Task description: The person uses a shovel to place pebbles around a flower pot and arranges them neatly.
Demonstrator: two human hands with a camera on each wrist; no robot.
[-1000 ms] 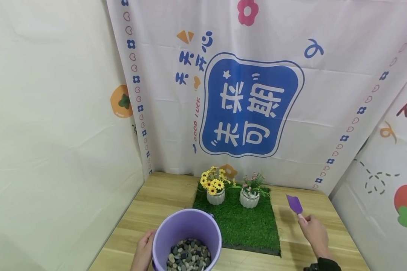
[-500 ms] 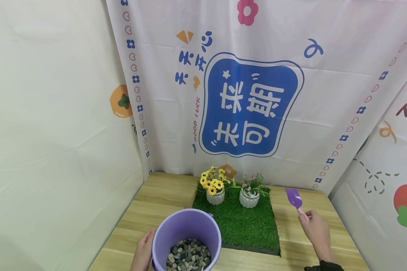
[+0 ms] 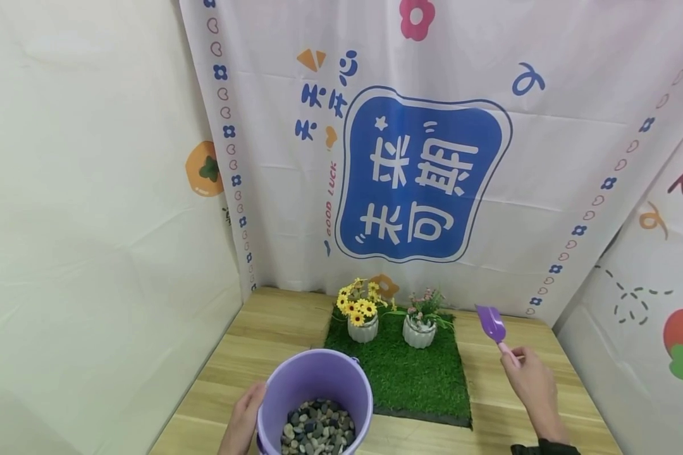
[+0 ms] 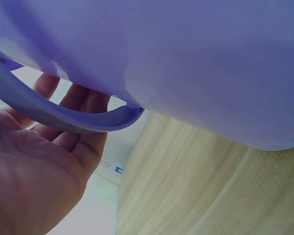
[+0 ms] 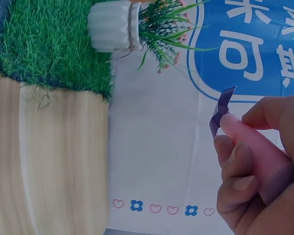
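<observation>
A purple bucket (image 3: 319, 363) with grey and tan pebbles (image 3: 317, 426) in it stands on the near left of the table. At its left side my left hand (image 3: 243, 414) rests its fingers against the wall. In the left wrist view the bucket's handle (image 4: 63, 117) crosses over these loosely bent fingers, and the palm shows. My right hand (image 3: 532, 382) pinches the pink grip of a small toy shovel (image 3: 492, 325), its purple blade pointing up and away above the right of the table. The right wrist view shows thumb and fingers around the grip, with the blade nearly edge-on.
Artificial turf (image 3: 421, 382) lies mid-table. On its far part stand a white pot of yellow flowers (image 3: 362, 330) and a white pot of pink flowers (image 3: 418, 333). A printed cloth (image 3: 284, 208) hangs behind the wooden table (image 3: 262, 325), with pale cloth walls at both sides.
The shovel's blade has risen a little and turned, and more of its pink grip shows. My right hand has shifted slightly right. The left hand and bucket stay in place.
</observation>
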